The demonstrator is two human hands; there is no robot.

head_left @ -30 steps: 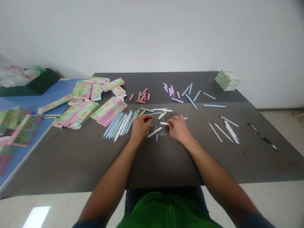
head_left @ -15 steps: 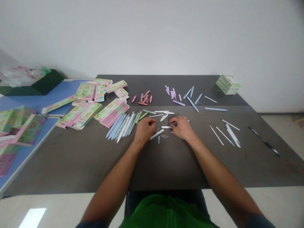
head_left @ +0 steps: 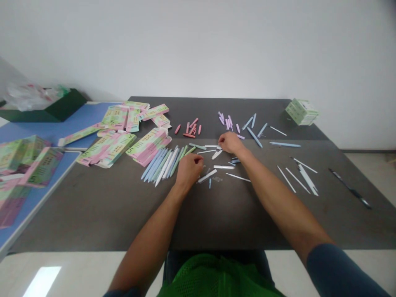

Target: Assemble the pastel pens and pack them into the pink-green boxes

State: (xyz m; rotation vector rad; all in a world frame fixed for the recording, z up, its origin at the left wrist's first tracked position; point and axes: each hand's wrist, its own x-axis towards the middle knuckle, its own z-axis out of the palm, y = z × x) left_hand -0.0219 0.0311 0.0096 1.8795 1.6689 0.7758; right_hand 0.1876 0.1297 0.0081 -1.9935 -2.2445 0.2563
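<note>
My left hand (head_left: 189,168) rests low over the table with its fingers curled together; what they hold, if anything, is hidden. Beside its fingertips lie a white pen barrel (head_left: 207,176), small clear pieces (head_left: 217,179) and a small blue part (head_left: 210,183). My right hand (head_left: 230,142) reaches farther out, fingers bent down and closed at the end of a thin white stick (head_left: 212,146). Whether it grips the stick is hidden. Near it lie a short white piece (head_left: 217,154) and a white tube (head_left: 223,167). Below its wrist are small dark and blue parts (head_left: 235,160) and a white refill (head_left: 237,177).
Left of my hands is a row of pastel pens (head_left: 163,163), then printed cartons (head_left: 148,144). Red parts (head_left: 192,128), purple parts (head_left: 228,122) and blue barrels (head_left: 254,137) lie behind. On the right are white refills (head_left: 298,180), a black pen (head_left: 349,187) and a green box (head_left: 301,111).
My right hand has moved away from me, to the thin white sticks. Dark and blue parts and a white refill now show under its wrist. My left hand has stayed nearly still.
</note>
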